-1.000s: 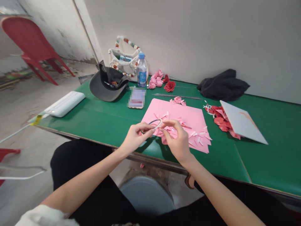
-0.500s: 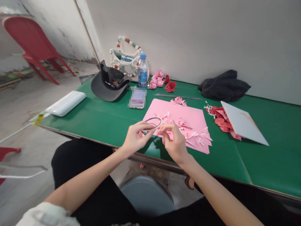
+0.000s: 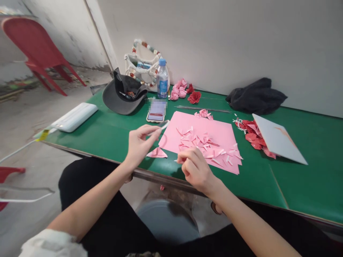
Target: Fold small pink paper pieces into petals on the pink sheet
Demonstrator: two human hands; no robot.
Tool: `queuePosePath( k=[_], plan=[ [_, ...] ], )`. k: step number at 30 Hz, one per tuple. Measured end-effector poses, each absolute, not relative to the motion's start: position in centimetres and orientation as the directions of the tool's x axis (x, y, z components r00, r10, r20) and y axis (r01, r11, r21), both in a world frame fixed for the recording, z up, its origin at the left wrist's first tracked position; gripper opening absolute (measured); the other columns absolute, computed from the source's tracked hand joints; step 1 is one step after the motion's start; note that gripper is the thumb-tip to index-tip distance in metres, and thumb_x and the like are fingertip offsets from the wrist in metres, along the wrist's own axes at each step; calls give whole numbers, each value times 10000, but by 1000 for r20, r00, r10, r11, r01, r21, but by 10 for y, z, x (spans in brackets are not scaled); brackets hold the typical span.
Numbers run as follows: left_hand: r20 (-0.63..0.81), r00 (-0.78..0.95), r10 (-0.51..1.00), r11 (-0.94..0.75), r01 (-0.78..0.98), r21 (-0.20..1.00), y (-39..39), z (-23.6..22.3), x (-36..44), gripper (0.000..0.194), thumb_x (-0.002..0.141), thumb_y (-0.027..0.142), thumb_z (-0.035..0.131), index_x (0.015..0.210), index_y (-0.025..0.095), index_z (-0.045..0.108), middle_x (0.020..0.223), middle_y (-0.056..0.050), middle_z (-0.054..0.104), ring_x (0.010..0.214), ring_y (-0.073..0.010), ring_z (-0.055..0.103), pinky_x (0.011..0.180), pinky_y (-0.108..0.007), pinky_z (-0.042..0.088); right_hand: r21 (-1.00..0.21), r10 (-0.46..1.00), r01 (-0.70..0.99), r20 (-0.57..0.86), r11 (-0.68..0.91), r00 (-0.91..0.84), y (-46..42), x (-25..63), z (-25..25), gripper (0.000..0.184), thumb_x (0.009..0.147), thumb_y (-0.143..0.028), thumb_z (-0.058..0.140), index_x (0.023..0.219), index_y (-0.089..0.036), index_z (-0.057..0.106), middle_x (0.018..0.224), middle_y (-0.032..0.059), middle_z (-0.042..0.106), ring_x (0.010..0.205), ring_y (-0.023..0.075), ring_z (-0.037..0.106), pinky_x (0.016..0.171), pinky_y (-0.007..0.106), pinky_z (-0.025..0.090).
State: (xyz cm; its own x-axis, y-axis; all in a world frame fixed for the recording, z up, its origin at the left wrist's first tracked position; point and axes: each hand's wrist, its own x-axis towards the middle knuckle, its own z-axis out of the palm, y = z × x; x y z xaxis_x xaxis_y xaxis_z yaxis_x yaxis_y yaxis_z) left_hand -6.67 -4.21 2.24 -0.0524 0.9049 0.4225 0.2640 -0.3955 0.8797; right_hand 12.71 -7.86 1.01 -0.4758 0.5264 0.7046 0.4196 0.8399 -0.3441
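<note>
Between the thumb and fingers of my left hand [image 3: 139, 143] is a thin roll of tape [image 3: 165, 125], seen nearly edge-on above the table. My right hand [image 3: 197, 169] is closed in a pinch near the front edge of the pink paper sheets [image 3: 171, 123]. A tiny white strip [image 3: 175, 161] shows at its fingertips, likely a bit of tape. A folded pink paper piece [image 3: 157, 153] lies on the green table between my hands. Several pink petal-like pieces [image 3: 205, 140] with white strips are heaped on the sheets.
Behind stand a water bottle [image 3: 162, 80], a phone [image 3: 155, 115], a grey cap [image 3: 120, 98] and a beaded bag [image 3: 142, 64]. Red and pink paper flowers [image 3: 194, 97] lie near the wall. To the right are a white board [image 3: 280, 139], red pieces [image 3: 253, 137] and black cloth [image 3: 255, 96].
My left hand has moved left with the tape roll, which has turned nearly edge-on. My right hand has drawn apart from it, slightly lower, with a small white strip at its fingertips.
</note>
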Motion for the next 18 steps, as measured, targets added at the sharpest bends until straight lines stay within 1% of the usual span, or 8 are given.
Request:
queuePosePath(
  k=[1, 3, 5, 6, 8, 11, 14, 18],
  plan=[
    [416, -52, 908, -389, 261, 883, -40, 24, -69, 181, 787, 303, 650, 860, 157, 729, 798, -53, 688, 671, -151, 617, 621, -259, 495, -365, 540, 421, 714, 830, -446, -77, 129, 11, 239, 846, -30, 391, 735, -239, 423, 873, 39, 598, 841, 182, 558, 740, 365, 476],
    [398, 38, 917, -390, 303, 869, -38, 23, -70, 191, 790, 311, 645, 870, 158, 728, 782, -51, 676, 686, -155, 617, 629, -257, 499, -468, 628, 457, 715, 756, -306, -67, 133, 11, 185, 860, -68, 420, 873, -244, 475, 908, 49, 599, 893, 192, 579, 815, 395, 483],
    [354, 144, 924, -382, 380, 843, -38, 17, -66, 195, 808, 316, 620, 869, 166, 729, 793, -53, 663, 719, -164, 620, 630, -255, 506, -599, 744, 483, 641, 638, -189, -51, 140, 9, 248, 863, -111, 464, 1077, -236, 463, 985, 66, 587, 975, 204, 583, 888, 418, 479],
    [320, 176, 931, -365, 412, 835, -38, 12, -64, 201, 822, 320, 599, 864, 170, 726, 829, -57, 658, 723, -164, 621, 606, -252, 509, -645, 786, 476, 589, 597, -188, -44, 143, 7, 318, 861, -119, 471, 1155, -234, 435, 1014, 69, 579, 996, 203, 587, 907, 421, 480],
    [251, 274, 928, -356, 460, 814, -38, 2, -59, 221, 846, 317, 565, 918, 173, 716, 896, -65, 647, 690, -155, 615, 550, -246, 503, -700, 832, 453, 505, 551, -232, -31, 146, 1, 392, 859, -120, 469, 1226, -242, 407, 1031, 61, 560, 986, 190, 604, 909, 410, 496],
    [247, 396, 885, -441, 538, 718, -38, -9, -55, 203, 855, 288, 568, 954, 173, 703, 922, -70, 652, 790, -179, 617, 695, -282, 510, -730, 842, 423, 439, 537, -313, -24, 145, -9, 454, 850, -94, 447, 1269, -261, 395, 1040, 47, 534, 938, 164, 626, 878, 380, 524],
    [259, 463, 848, -510, 578, 637, -38, -10, -54, 237, 852, 313, 584, 991, 152, 689, 935, -88, 648, 894, -214, 593, 815, -328, 482, -701, 828, 449, 406, 553, -386, -24, 137, -15, 511, 838, -63, 431, 1306, -261, 379, 1051, 49, 537, 937, 163, 613, 881, 385, 522],
    [306, 419, 855, -509, 560, 654, -41, -6, -53, 268, 915, 303, 471, 1050, 166, 658, 1028, -100, 627, 1009, -226, 555, 919, -373, 446, -630, 797, 489, 458, 604, -395, -27, 129, -13, 486, 852, -62, 436, 1301, -248, 407, 1017, 53, 555, 927, 179, 597, 881, 400, 518]
  ],
)
